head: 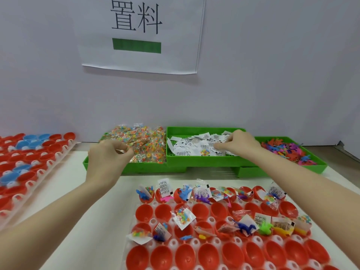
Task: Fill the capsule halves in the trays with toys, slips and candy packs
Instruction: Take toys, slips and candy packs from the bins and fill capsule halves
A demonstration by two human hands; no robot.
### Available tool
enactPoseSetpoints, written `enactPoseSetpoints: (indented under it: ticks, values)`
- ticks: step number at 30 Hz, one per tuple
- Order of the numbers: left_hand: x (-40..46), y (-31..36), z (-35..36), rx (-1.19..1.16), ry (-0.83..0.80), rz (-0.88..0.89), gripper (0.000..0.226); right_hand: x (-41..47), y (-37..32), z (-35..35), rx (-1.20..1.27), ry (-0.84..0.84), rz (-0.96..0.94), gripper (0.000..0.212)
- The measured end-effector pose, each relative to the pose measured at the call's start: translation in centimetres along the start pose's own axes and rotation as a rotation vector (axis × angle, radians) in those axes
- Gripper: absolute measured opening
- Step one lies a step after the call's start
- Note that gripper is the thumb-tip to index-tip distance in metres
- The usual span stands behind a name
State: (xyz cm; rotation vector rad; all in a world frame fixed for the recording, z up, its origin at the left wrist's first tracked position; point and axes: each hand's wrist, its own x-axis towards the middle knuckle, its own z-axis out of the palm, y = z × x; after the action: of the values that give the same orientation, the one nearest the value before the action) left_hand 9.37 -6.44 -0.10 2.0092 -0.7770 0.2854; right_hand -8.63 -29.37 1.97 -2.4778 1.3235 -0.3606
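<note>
Red capsule halves (210,256) nearest; left hand (106,159) in candy packs (140,142), right hand (240,143) in slips (196,147).

I see three green bins (204,162): one of candy packs (136,141), one of slips (194,147), one of toys (288,151). I count two hands, and one sign (142,34).

One head-worn camera looks forward and down, close over the table (109,207).
</note>
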Motion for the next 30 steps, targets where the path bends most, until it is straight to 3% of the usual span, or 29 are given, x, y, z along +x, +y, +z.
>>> enactPoseSetpoints:
  ticks: [3,9,12,16,21,24,27,30]
  values:
    - [-0.1,0.3,0.0,-0.067,-0.036,-0.025,0.021,0.1,-0.1,1.0,0.026,-0.017,0.036,0.051]
    - [-0.3,0.2,-0.6,-0.120,-0.079,-0.060,0.021,-0.1,0.2,0.6,0.204,0.137,0.060,0.040]
    - [-0.7,0.3,-0.8,-0.182,-0.104,-0.081,0.019,-0.3,0.8,0.1,0.314,0.136,0.065,0.033]
    - [-1.3,0.4,-1.1,-0.231,-0.134,-0.100,0.019,-0.6,1.6,-0.6,0.159,0.155,0.067,0.050]
    - [-1.7,0.6,-1.6,-0.225,-0.162,-0.107,0.016,-1.7,2.1,-1.9,-0.147,0.348,0.034,0.042]
    - [-1.8,0.9,-2.0,-0.221,-0.181,-0.104,0.018,-2.3,2.5,-2.7,-0.110,0.443,-0.004,0.021]
    - [-1.9,1.3,-2.2,-0.188,-0.200,-0.074,0.023,-2.9,2.7,-3.5,-0.060,0.477,-0.029,0.024]
    - [-2.3,1.8,-2.3,-0.177,-0.199,-0.063,0.024,-3.6,2.4,-4.5,-0.037,0.402,-0.032,0.030]
